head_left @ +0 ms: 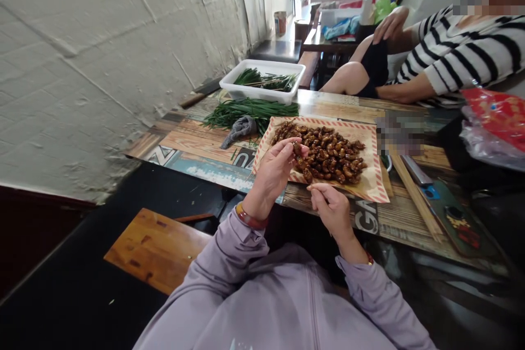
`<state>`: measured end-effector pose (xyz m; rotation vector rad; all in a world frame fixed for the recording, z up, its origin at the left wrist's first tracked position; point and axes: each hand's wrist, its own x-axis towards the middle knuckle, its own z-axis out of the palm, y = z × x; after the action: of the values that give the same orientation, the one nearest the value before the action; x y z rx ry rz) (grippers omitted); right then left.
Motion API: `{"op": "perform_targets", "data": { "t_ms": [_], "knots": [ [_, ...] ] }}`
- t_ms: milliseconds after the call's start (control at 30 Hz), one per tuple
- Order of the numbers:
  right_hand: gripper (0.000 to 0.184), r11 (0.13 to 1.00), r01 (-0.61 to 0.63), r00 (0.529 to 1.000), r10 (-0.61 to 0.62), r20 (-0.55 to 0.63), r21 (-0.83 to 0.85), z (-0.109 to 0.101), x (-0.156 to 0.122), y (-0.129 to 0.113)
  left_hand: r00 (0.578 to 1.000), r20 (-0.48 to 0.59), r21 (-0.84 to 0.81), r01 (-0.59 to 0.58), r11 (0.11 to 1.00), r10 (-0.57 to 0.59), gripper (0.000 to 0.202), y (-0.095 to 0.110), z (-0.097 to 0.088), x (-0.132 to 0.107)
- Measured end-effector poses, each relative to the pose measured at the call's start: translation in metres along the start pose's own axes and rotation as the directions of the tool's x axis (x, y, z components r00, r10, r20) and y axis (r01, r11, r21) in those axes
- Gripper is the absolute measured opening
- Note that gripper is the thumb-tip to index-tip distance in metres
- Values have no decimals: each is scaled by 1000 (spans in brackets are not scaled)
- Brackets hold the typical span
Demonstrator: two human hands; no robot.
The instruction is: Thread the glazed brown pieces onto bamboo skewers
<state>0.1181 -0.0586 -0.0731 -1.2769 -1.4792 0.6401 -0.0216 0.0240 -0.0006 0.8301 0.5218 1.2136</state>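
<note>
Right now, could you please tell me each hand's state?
Left hand: closed, holding glossy brown pieces.
Right hand: closed in a pinch; what it holds is too small to tell.

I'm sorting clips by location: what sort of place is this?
Probably a small eatery's prep area: glossy brown food pieces on red-striped paper, a white rectangular plastic tub holding thin green stalks, and long, pale wooden sticks.

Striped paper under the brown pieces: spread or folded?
Spread: the striped paper lies open beneath the brown pieces, its border visible around the heap.
</note>
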Motion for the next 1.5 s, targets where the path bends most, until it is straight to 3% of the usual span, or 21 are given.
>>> {"op": "perform_targets", "data": {
  "t_ms": [500, 1500],
  "knots": [
    [20, 1000, -11, 1000, 11, 9, -8, 2, -1, 1, 999, -8, 9, -33, 999, 33, 24, 2, -1, 0],
    [21, 999, 7, 1000, -7, -1, -49, 1, -1, 2, 999, -39, 23, 23, 999, -22, 22, 1, 0, -1]
  ]
}}
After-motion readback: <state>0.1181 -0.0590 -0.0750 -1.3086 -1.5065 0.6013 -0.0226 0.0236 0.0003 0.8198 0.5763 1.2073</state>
